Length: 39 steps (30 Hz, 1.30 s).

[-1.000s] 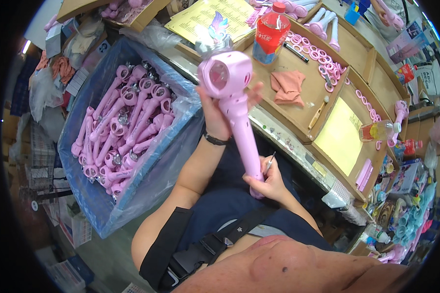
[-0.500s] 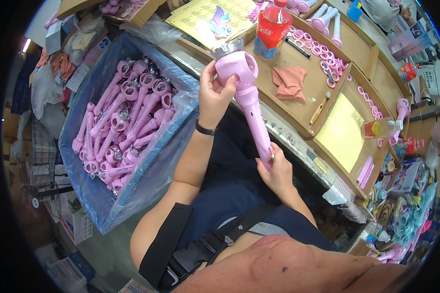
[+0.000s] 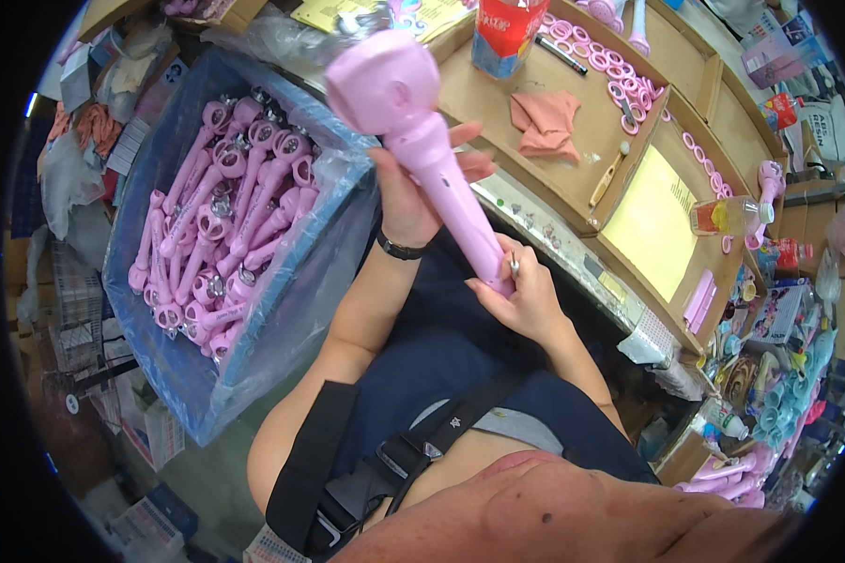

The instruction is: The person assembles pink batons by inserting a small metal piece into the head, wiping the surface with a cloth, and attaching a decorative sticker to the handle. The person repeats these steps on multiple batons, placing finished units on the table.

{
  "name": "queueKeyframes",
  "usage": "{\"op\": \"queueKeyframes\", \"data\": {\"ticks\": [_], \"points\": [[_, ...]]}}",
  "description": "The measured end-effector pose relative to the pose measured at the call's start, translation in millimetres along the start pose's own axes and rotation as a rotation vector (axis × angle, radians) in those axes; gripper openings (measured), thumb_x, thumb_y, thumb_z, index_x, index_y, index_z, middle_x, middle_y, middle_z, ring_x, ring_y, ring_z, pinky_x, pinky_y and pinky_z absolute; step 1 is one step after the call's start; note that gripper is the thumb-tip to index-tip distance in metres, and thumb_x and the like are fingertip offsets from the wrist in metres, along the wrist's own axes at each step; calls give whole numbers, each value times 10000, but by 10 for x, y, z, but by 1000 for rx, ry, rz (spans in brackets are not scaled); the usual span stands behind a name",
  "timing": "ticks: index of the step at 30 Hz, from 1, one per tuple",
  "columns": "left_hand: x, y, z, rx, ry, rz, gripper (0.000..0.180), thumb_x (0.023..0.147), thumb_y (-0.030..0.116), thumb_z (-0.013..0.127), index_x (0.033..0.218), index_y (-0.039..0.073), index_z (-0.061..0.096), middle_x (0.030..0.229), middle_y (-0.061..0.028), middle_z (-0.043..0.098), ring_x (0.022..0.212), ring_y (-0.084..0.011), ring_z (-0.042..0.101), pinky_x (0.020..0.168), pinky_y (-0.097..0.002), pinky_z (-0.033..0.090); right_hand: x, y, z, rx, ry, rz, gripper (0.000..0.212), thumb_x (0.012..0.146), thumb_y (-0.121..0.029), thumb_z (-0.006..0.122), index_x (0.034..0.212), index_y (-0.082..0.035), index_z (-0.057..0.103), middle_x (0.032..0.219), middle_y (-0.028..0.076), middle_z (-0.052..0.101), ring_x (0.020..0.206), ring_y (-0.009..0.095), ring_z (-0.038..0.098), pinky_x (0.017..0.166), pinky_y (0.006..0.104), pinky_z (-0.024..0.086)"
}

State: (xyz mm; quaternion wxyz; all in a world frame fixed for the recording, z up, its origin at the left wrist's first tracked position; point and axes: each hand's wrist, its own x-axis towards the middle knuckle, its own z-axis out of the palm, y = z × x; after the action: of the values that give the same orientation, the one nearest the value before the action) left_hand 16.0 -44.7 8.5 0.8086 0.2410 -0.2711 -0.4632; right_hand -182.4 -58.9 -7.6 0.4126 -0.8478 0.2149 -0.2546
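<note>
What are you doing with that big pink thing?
A seated person holds a pink handheld fan body up in front of them. The left hand grips it just below the round head, and the right hand holds the bottom of the handle together with a small metal tool. To the left, a blue bin lined with plastic is full of more pink fan bodies. Ahead, a cardboard tray holds pink rings and a folded cloth.

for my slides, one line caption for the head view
Left hand and right hand hold a pink handheld fan beside a blue bin.
</note>
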Motion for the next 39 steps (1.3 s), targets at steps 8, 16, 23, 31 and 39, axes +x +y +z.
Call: {"op": "queueKeyframes", "data": {"ticks": [8,16,23,31,39], "points": [[290,443,-265,-128,325,112,694,850,705,386,1104,65,470,829,-67,540,639,-160,512,606,-304,464,-143,79,-8,335,224,-194,552,685,-139,828,888,-93,317,1281,281,447,1162,362,516,946,407,431],[244,323,-265,-93,403,152,736,847,682,424,1151,14,486,876,-118,579,697,-202,533,655,-335,485,-160,175,184,434,370,-266,594,650,-127,847,886,-94,303,1166,243,535,1068,371,590,844,380,515],[227,333,-380,-398,146,172,782,851,641,468,1235,-41,454,938,-104,530,722,-155,495,672,-277,459,-161,99,211,313,478,-329,519,633,-85,849,760,-91,346,1141,193,522,1105,376,565,880,414,515],[233,351,-414,-580,-128,179,853,814,638,536,1310,-44,405,902,-74,494,703,-132,464,648,-254,427,-163,136,246,307,440,-367,526,632,-11,835,799,-90,342,1196,186,459,1169,389,518,915,423,493],[121,263,-269,-538,-22,148,858,806,763,371,1309,71,437,890,-81,532,636,-168,496,589,-299,427,-203,107,318,390,418,-292,526,679,18,792,871,-110,320,1177,163,441,1190,401,492,1013,520,396]]}}
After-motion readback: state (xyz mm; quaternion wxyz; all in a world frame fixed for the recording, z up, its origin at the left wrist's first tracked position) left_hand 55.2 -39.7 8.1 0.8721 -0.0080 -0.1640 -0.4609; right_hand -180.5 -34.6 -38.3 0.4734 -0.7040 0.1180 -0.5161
